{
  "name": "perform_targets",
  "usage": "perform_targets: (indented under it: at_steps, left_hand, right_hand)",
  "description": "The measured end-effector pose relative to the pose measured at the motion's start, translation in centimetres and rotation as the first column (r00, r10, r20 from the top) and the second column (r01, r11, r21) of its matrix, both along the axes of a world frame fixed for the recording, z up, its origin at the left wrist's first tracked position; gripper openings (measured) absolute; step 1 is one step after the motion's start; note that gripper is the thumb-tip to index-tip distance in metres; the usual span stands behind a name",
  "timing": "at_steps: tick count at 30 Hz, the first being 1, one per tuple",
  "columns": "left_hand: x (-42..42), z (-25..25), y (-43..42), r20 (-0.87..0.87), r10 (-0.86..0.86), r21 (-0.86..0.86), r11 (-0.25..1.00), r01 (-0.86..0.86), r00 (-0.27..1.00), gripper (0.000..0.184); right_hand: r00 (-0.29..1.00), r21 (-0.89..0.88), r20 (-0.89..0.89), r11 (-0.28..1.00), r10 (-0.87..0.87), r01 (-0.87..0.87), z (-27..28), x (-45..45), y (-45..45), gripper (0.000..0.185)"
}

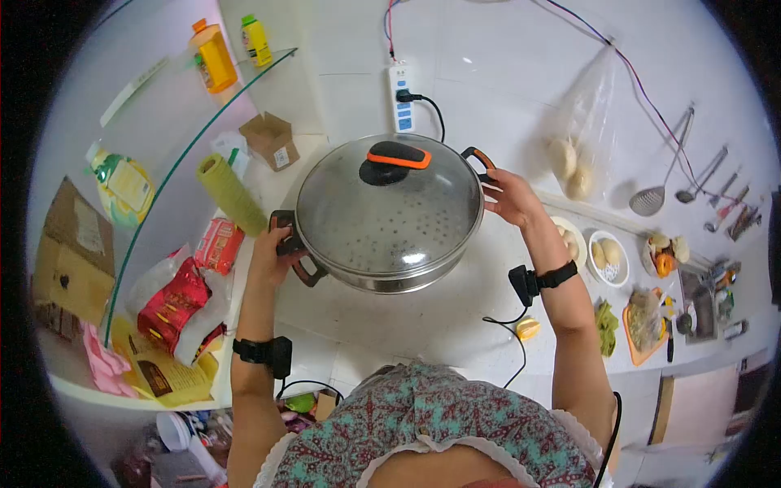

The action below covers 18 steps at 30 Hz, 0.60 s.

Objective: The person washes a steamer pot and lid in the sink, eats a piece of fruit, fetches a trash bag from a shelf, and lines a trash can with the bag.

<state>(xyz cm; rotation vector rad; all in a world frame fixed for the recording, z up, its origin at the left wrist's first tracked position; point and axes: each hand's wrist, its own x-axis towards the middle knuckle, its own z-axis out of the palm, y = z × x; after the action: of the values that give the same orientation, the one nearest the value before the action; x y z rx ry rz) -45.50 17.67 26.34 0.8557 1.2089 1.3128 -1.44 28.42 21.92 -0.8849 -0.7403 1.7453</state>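
Stainless steel with a glass lid (342,215), the wide steamer pot (390,285) is between both hands above the white counter (358,333), near the wall below the power strip (401,98). Fingers of the left hand (272,250) curl around a black side handle (284,230), while the right hand (512,198), fingers bent, grips the opposite handle (480,163). Beyond the right forearm sit a white basket (625,268) of potatoes and an orange-edged cutting board (648,355).

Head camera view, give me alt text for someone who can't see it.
A left hand and right hand hold a glass-lidded steel pot by its side handles at a white counter, a power strip on the wall behind.
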Motion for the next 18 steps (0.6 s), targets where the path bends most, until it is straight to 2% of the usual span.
perform_targets:
  at_steps: [2,4,5,7,8,11,12,14,17,18]
  left_hand:
    - [-0.8,-0.8,0.4,0.01,-0.082,-0.008,0.997,0.082,0.997,0.026]
    - [-1.1,-1.4,0.7,0.043,-0.029,-0.109,0.994,0.034,0.999,0.027]
    - [-1.3,-1.5,0.8,0.039,-0.063,-0.116,0.991,0.067,0.997,0.027]
    - [-1.6,-1.5,0.8,0.022,-0.164,-0.048,0.985,0.165,0.986,0.029]
    - [-2.5,-2.4,1.4,0.023,-0.1,-0.071,0.992,0.102,0.995,0.032]
    - [-2.6,-2.5,3.1,0.063,-0.231,-0.049,0.971,0.234,0.971,0.032]
    - [-3.6,-3.9,4.0,-0.106,-0.258,0.039,0.964,0.264,0.96,0.032]
    - [-3.6,-5.9,6.5,-0.262,-0.343,0.132,0.913,0.385,0.902,0.031]
    - [-1.4,-4.8,9.2,-0.059,-0.52,0.032,0.852,0.522,0.852,0.029]
    - [0.4,-4.1,10.5,0.041,-0.513,0.022,0.859,0.512,0.858,0.028]
  right_hand:
    - [0.999,-0.004,0.004,0.999,-0.038,0.038,-0.1,0.0,-1.3,0.022]
    - [0.996,0.019,0.038,0.997,-0.082,0.081,0.6,-0.3,-3.1,0.026]
    - [0.993,0.011,0.034,0.993,-0.115,0.115,0.8,-0.5,-4.0,0.026]
    - [0.983,-0.018,0.043,0.983,-0.181,0.182,0.8,-0.7,-5.8,0.032]
    - [0.98,-0.009,0.044,0.981,-0.192,0.193,0.8,-0.8,-6.7,0.03]
    - [0.947,-0.034,0.046,0.947,-0.316,0.318,1.5,-1.0,-9.3,0.035]
    - [0.942,-0.016,0.061,0.943,-0.33,0.332,2.4,-1.0,-10.6,0.037]
    - [0.92,0.011,0.075,0.922,-0.386,0.386,2.3,0.0,-12.2,0.039]
    - [0.867,-0.015,0.071,0.869,-0.492,0.495,0.2,0.7,-13.6,0.032]
    - [0.847,-0.01,0.055,0.848,-0.528,0.529,0.0,1.0,-13.3,0.028]
